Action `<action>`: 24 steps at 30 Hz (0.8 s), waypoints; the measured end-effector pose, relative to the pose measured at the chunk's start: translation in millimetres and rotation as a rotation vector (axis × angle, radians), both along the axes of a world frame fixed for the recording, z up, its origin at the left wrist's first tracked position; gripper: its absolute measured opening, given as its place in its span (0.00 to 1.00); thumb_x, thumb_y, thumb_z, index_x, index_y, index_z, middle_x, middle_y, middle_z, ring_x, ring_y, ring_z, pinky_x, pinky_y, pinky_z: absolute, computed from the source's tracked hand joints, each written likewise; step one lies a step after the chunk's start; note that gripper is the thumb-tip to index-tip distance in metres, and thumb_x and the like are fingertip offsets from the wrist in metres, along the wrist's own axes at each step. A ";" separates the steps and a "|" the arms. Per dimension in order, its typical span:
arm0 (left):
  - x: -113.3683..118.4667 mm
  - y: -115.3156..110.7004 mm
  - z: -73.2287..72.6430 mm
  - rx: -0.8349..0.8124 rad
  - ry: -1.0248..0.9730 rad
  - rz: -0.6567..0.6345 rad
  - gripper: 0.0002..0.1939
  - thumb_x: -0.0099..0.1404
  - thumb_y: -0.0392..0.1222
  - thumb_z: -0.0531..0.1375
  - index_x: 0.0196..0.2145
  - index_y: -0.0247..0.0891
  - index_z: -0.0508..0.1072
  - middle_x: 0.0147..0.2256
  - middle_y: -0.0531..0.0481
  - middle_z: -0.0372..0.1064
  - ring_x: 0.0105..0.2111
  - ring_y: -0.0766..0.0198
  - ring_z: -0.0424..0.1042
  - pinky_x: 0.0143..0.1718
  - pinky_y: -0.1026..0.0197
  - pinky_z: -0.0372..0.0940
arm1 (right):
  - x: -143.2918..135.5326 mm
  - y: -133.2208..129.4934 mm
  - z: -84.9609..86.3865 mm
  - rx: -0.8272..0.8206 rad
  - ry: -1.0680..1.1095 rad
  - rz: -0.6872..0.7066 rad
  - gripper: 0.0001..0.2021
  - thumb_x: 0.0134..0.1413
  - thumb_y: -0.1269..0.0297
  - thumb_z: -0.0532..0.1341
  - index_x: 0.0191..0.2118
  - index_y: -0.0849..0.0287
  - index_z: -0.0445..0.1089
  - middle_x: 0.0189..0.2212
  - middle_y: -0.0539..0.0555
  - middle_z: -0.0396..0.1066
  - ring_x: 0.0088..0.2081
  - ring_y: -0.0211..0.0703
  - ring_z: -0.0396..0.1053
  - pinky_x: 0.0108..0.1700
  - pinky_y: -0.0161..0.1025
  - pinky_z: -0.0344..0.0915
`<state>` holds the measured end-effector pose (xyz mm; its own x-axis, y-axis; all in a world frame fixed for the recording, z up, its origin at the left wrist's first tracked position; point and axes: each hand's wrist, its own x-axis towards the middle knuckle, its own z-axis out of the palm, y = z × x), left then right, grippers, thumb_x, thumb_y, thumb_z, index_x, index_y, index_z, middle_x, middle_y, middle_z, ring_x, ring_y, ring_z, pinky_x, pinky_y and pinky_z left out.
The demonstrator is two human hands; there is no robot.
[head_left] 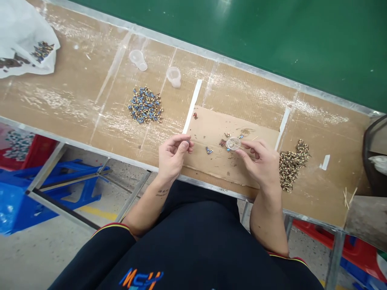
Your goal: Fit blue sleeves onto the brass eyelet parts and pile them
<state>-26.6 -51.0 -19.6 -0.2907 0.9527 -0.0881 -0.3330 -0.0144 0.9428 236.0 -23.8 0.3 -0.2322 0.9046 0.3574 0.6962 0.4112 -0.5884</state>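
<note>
My left hand (pixel 173 156) is closed, with thumb and fingertips pinching a small dark piece (pixel 188 141) that is mostly covered. At the rim of a small clear plastic cup (pixel 232 143) are the thumb and forefinger of my right hand (pixel 260 160), closed on it. A thin stick (pixel 254 138) shows by the right fingers; whether they grip it I cannot tell. Both hands are over a stained cardboard sheet (pixel 211 117). Lying on that sheet are small blue pieces (pixel 209 150), reddish-brown pieces (pixel 223 142) near the cup, and a red piece (pixel 195 115).
A pile of blue-and-gold pieces (pixel 145 105) lies left, with brown-and-gold ones (pixel 292 165) right. Two clear cups (pixel 173 76) stand farther back. White bag (pixel 27 40) sits far left, sticks (pixel 349 198) far right. A green surface (pixel 242 36) borders the table's back edge.
</note>
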 end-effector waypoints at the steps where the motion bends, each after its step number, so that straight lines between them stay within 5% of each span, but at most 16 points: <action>1: 0.1 0.6 0.6 -0.006 -0.016 -0.001 0.22 0.58 0.59 0.77 0.37 0.37 0.83 0.28 0.50 0.79 0.27 0.68 0.78 0.31 0.66 0.75 | 0.0 -0.8 -0.1 0.009 0.003 0.000 0.07 0.67 0.57 0.68 0.43 0.53 0.81 0.34 0.52 0.80 0.32 0.42 0.75 0.35 0.39 0.71; 13: 15.3 -8.6 8.8 0.099 0.079 -0.148 0.16 0.69 0.54 0.71 0.36 0.37 0.80 0.30 0.47 0.82 0.27 0.67 0.80 0.32 0.65 0.77 | -18.9 10.6 3.7 0.069 -0.035 0.067 0.08 0.67 0.62 0.66 0.35 0.54 0.79 0.31 0.52 0.78 0.35 0.45 0.76 0.40 0.42 0.73; 19: 19.9 -15.0 7.3 0.078 0.129 -0.230 0.14 0.67 0.52 0.72 0.37 0.37 0.82 0.32 0.46 0.83 0.31 0.64 0.82 0.35 0.64 0.78 | -20.0 11.9 0.4 0.144 -0.070 -0.011 0.09 0.68 0.62 0.65 0.35 0.53 0.78 0.30 0.52 0.78 0.33 0.43 0.75 0.38 0.41 0.72; 24: 24.8 -18.6 9.9 0.080 0.156 -0.277 0.10 0.68 0.47 0.71 0.37 0.38 0.83 0.34 0.46 0.83 0.33 0.62 0.83 0.37 0.63 0.79 | -22.3 3.1 16.1 0.219 0.039 -0.038 0.06 0.66 0.67 0.67 0.34 0.53 0.77 0.30 0.50 0.78 0.30 0.41 0.74 0.33 0.39 0.70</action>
<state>-1.8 -69.5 -9.7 -0.0238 0.9996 0.0154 -0.1863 -0.0196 0.9823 213.7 -20.7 16.3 -0.1816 0.8122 0.5544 0.6925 0.5059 -0.5143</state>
